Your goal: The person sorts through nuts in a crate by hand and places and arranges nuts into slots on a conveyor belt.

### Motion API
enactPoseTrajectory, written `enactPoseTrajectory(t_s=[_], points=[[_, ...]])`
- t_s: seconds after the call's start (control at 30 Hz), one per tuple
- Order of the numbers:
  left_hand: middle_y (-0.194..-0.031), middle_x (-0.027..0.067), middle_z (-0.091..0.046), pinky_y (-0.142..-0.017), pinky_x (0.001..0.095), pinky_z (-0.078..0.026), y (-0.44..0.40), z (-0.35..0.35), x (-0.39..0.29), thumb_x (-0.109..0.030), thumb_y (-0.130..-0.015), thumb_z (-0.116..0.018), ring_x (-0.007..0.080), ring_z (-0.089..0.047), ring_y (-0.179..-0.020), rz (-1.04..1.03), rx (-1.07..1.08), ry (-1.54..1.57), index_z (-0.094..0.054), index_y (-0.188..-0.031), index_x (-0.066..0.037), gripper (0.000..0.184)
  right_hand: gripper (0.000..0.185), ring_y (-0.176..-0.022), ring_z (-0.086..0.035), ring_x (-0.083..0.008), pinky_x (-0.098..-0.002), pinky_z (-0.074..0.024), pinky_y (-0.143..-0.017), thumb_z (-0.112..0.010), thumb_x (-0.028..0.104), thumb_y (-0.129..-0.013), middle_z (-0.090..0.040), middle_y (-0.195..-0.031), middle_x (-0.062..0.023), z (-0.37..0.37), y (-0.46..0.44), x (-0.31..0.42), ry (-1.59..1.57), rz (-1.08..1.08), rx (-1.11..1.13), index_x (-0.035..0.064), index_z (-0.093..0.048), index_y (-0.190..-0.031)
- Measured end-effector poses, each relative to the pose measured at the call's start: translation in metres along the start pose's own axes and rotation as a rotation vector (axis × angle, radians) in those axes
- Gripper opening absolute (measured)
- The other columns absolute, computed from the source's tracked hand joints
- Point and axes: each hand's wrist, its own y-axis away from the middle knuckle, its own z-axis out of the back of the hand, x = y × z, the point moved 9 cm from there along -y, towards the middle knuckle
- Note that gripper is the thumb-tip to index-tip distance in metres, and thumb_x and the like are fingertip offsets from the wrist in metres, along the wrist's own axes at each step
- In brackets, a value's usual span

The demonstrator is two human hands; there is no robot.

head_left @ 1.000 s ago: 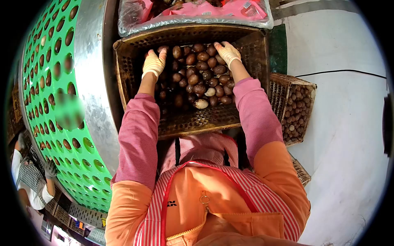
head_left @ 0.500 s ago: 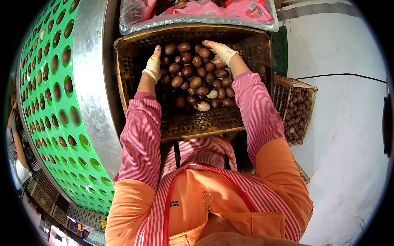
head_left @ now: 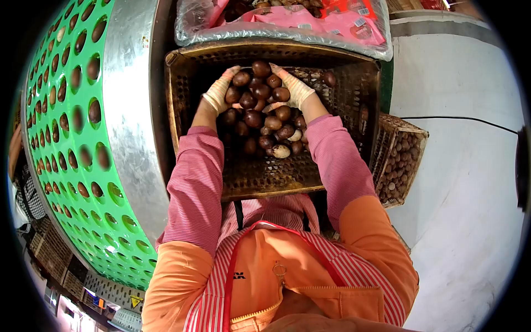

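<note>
A heap of shiny dark brown eggs (head_left: 261,91) is cupped between my two hands, over the brown perforated crate (head_left: 265,185) in front of me. My left hand (head_left: 219,91) presses in from the left, and my right hand (head_left: 295,90) curves around the right of the heap. Both wear pale wrappings or gloves; the fingertips under the eggs are partly hidden. Below the hands more eggs lie in the crate, among them a pale, blotchy egg (head_left: 281,151). A single brown egg (head_left: 329,79) sits apart near the crate's right side.
On the left rises a green conveyor (head_left: 83,144) with eggs in its holes, edged by a metal rim (head_left: 130,99). A plastic-lined box (head_left: 243,37) with pink wrapping stands beyond the crate. At right is a smaller egg crate (head_left: 387,138). Part of another person shows far left.
My hands have come closer together and gathered eggs into a raised heap between them. More of the crate floor shows on the right. The view has shifted slightly.
</note>
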Motion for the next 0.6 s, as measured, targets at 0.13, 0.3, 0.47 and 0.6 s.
enactPoseTrajectory(t_s=[0.13, 0.3, 0.47, 0.6], points=[[-0.110, 0.0081, -0.064, -0.075, 0.0417, -0.056, -0.008, -0.001, 0.001, -0.056, -0.082, -0.069, 0.0221, -0.063, -0.093, 0.022, 0.061, -0.057, -0.056, -0.126, -0.014, 0.062, 0.085, -0.111, -0.058, -0.0360, -0.0559, -0.0560, -0.078, -0.067, 0.063, -0.080, -0.049, -0.135, -0.0175, -0.014, 0.009, 0.004, -0.010, 0.007, 0.062, 0.0094, -0.040, -0.141], [-0.121, 0.0036, -0.059, -0.078, 0.0441, -0.055, 0.014, -0.023, -0.015, -0.053, -0.083, -0.068, 0.0201, -0.059, -0.101, -0.067, -0.022, -0.435, -0.048, -0.138, -0.022, 0.065, 0.079, -0.103, -0.061, -0.0279, -0.0419, -0.0544, -0.084, -0.065, 0.067, -0.079, -0.054, -0.126, -0.0153, -0.005, -0.013, -0.004, 0.145, -0.019, -0.080, 0.0090, -0.050, -0.131], [-0.131, 0.0066, -0.054, -0.080, 0.0454, -0.054, 0.012, -0.024, -0.001, -0.036, -0.080, -0.076, 0.0261, -0.055, -0.112, -0.028, -0.097, -0.430, -0.039, -0.144, -0.025, 0.074, 0.062, -0.067, -0.059, -0.0199, -0.0354, -0.0512, -0.057, -0.066, 0.065, -0.079, -0.059, -0.086, -0.0046, -0.025, 0.006, -0.002, 0.109, 0.022, -0.070, 0.0122, -0.059, -0.110], [-0.129, 0.0088, -0.055, -0.079, 0.0414, -0.054, 0.037, -0.039, -0.005, -0.027, -0.082, -0.076, 0.0261, -0.059, -0.106, -0.183, -0.039, -0.297, -0.037, -0.144, -0.021, 0.073, 0.042, -0.050, -0.049, -0.0121, -0.0295, -0.0419, -0.045, -0.068, 0.054, -0.084, -0.056, -0.070, 0.0018, -0.045, 0.014, -0.006, -0.039, 0.015, 0.063, 0.0163, -0.060, -0.102]])
